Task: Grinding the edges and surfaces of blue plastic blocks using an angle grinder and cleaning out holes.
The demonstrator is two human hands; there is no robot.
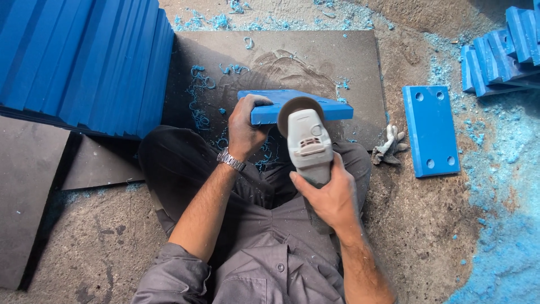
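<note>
The person is sitting on the floor [84,247] and working on a blue plastic plate [292,106], which is lying tilted on a dark board [315,56] just in front of the knees, near the centre of the view. The left hand [244,126] is closed around the near left corner of the plate, with the fingers curling over its edge, and it is pressing the plate down. The right hand [329,194] is wrapped firmly around the grey body of an angle grinder [306,141], and the round disc of the tool is touching the near edge of the plate, just beside the left hand.

The plate is looking stiff and rather thick, probably not very heavy, and its smooth surface can be slippery, so in my judgement the best hold is over an edge or a corner, well to the side of the disc, as the left hand is doing. The grinder is seeming heavier and needs a full grip on its body.

At 10 o'clock a big stack of blue plates [84,62] is standing on edge. At 3 o'clock another plate with holes [430,130] is lying flat on the floor, and a crumpled glove [389,146] is lying between it and the board. At 1 o'clock more blue pieces [500,53] are piled. Blue shavings [199,95] are covering the board and the floor.
</note>
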